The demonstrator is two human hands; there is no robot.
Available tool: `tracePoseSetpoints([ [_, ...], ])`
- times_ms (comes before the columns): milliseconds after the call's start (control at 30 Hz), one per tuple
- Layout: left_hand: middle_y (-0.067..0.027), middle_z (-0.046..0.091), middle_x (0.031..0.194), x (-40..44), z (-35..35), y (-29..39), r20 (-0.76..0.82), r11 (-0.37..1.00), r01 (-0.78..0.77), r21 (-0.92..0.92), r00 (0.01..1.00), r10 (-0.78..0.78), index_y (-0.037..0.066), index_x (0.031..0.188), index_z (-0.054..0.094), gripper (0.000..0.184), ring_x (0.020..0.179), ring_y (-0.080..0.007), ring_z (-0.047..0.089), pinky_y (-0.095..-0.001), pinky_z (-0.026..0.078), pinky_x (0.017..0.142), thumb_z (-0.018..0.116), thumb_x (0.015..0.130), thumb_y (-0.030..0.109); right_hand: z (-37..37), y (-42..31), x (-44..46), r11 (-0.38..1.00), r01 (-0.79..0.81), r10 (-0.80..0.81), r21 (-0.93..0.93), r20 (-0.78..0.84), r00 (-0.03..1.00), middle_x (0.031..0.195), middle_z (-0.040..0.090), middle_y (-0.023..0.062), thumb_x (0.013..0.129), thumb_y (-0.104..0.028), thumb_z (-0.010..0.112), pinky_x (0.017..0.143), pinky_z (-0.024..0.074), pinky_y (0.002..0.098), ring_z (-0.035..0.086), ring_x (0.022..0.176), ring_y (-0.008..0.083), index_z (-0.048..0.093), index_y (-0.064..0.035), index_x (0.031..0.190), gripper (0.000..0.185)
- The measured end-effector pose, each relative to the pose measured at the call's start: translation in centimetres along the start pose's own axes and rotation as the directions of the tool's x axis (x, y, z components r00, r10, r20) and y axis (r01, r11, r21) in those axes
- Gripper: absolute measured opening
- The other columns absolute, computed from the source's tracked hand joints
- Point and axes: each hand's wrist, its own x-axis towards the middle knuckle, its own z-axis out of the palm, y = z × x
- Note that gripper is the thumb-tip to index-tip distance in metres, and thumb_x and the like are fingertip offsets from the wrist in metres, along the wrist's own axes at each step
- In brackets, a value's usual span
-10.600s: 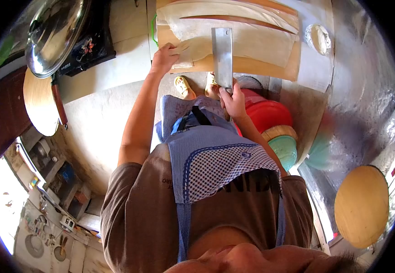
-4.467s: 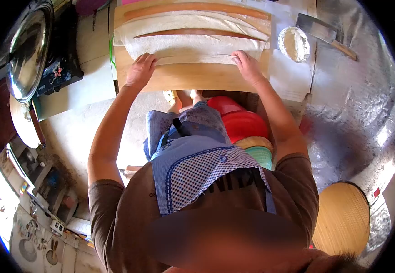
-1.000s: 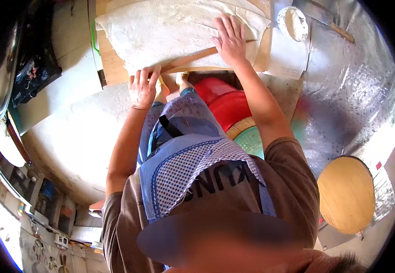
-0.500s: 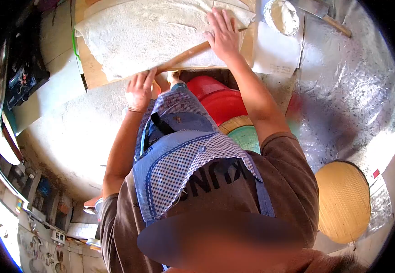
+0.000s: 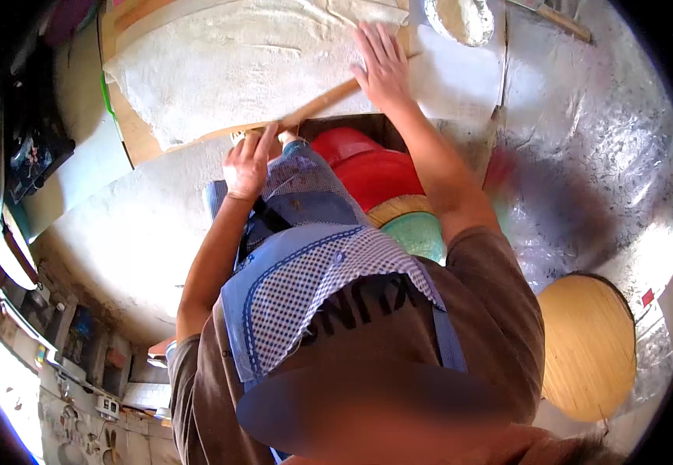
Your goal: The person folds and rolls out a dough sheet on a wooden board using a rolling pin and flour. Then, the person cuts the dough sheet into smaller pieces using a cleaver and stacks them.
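1. Dough sheet (image 5: pixel 220 70) lies spread on the wooden board (image 5: pixel 137 130).
2. Rolling pin (image 5: pixel 322 101) slants across its near edge.
3. Left hand (image 5: pixel 247 164) touches the pin's near end; its grip is unclear.
4. Right hand (image 5: pixel 385 76) lies open, palm down, over the pin.

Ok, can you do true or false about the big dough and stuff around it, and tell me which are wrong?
The big dough lies on a wooden board. True.
The right hand is holding a knife. False: it lies spread over the rolling pin.
The white-rimmed bowl is left of the board. False: it's on the right.
A red tub is by the person's legs. True.
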Motion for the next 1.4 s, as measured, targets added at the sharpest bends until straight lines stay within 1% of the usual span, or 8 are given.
tracePoseSetpoints([
  [233, 0.0014, 0.059, 0.091, -0.3, -0.1, 2.2, 0.067, 1.0, -0.002, -0.029, 0.998, 0.004, 0.027, 0.134, 0.058, 0.05, 0.073, -0.0163, 0.064, -0.0321, 0.055, 0.061, 0.061, 0.085, 0.016, -2.3, 1.3, -6.6, 0.99, -0.057, 0.036, 0.126, 0.162, 0.986, 0.159, 0.028, 0.0066, 0.092, -0.039, 0.059, 0.116, 0.0245, 0.0478, 0.023, 0.147, 0.0313, 0.034, -0.0124, 0.15, 0.069],
  [433, -0.0041, 0.063, 0.097, 0.6, 0.4, 3.0, 0.046, 0.996, 0.081, -0.038, 0.996, -0.079, 0.018, 0.134, 0.058, 0.051, 0.078, -0.0216, 0.066, -0.0327, 0.057, 0.064, 0.06, 0.084, 0.008, -0.2, 2.4, -0.2, 0.993, 0.066, -0.059, 0.102, -0.077, 0.995, 0.154, 0.037, 0.0088, 0.092, -0.029, 0.058, 0.114, 0.0254, 0.0487, 0.031, 0.142, 0.035, 0.04, -0.0092, 0.146, 0.061],
  [667, -0.0029, 0.06, 0.095, 1.3, -0.2, 3.1, 0.046, 0.994, -0.039, -0.098, 0.998, 0.043, 0.018, 0.133, 0.058, 0.05, 0.078, -0.0198, 0.065, -0.0333, 0.057, 0.065, 0.057, 0.084, 0.008, -2.2, 3.7, -6.5, 0.993, -0.069, 0.052, 0.096, 0.164, 0.985, 0.156, 0.031, 0.01, 0.093, -0.04, 0.059, 0.118, 0.0231, 0.0471, 0.026, 0.145, 0.0308, 0.03, -0.0107, 0.151, 0.071],
  [767, -0.0029, 0.059, 0.094, 2.9, -0.6, 2.6, -0.002, 0.989, 0.025, -0.144, 1.0, -0.026, 0.017, 0.134, 0.057, 0.052, 0.077, -0.0203, 0.064, -0.0328, 0.056, 0.065, 0.059, 0.083, 0.008, -0.6, 3.9, 0.0, 0.98, -0.024, 0.041, 0.199, -0.08, 0.996, 0.156, 0.033, 0.0085, 0.093, -0.028, 0.058, 0.114, 0.0272, 0.0461, 0.028, 0.145, 0.031, 0.04, -0.0076, 0.146, 0.06],
  [1033, -0.0051, 0.058, 0.097, 1.6, 0.4, 3.1, 0.083, 0.982, -0.095, -0.165, 0.991, 0.109, 0.016, 0.132, 0.058, 0.051, 0.083, -0.0213, 0.064, -0.033, 0.056, 0.069, 0.057, 0.082, 0.005, -3.6, 4.1, -10.0, 0.992, -0.11, 0.094, 0.065, 0.208, 0.974, 0.155, 0.035, 0.0047, 0.09, -0.036, 0.064, 0.118, 0.0214, 0.0497, 0.028, 0.145, 0.0292, 0.041, -0.0111, 0.146, 0.065],
  [1133, -0.0047, 0.06, 0.096, 4.1, -2.9, 2.5, 0.035, 0.976, -0.148, -0.159, 0.987, 0.155, 0.015, 0.127, 0.061, 0.048, 0.08, -0.0205, 0.063, -0.0338, 0.055, 0.068, 0.059, 0.08, 0.007, -5.2, 2.3, -7.6, 0.982, 0.001, -0.027, 0.189, 0.134, 0.991, 0.142, 0.05, 0.0091, 0.08, -0.025, 0.072, 0.109, 0.0321, 0.0462, 0.041, 0.136, 0.0287, 0.052, -0.0125, 0.137, 0.062],
  [1267, -0.0008, 0.061, 0.096, 9.1, -6.8, 0.6, 0.037, 0.971, -0.237, -0.001, 0.971, 0.237, 0.017, 0.123, 0.064, 0.047, 0.082, -0.0178, 0.063, -0.0338, 0.053, 0.07, 0.061, 0.077, 0.012, -7.0, 1.1, -3.5, 0.968, 0.117, -0.144, 0.222, 0.109, 0.984, 0.096, 0.059, 0.003, 0.08, -0.028, 0.073, 0.079, 0.0486, 0.0371, 0.061, 0.089, 0.0229, 0.06, -0.019, 0.125, 0.048],
  [1400, -0.0014, 0.063, 0.094, 15.5, -10.8, -1.6, -0.107, 0.957, -0.283, 0.062, 0.952, 0.288, 0.016, 0.117, 0.068, 0.039, 0.081, -0.0171, 0.062, -0.0337, 0.049, 0.069, 0.056, 0.08, 0.009, -8.8, 1.2, 2.8, 0.966, 0.121, -0.137, 0.227, 0.057, 0.989, 0.103, 0.064, 0.0041, 0.08, -0.026, 0.073, 0.083, 0.0492, 0.0368, 0.062, 0.095, 0.0228, 0.064, -0.0174, 0.12, 0.042],
])
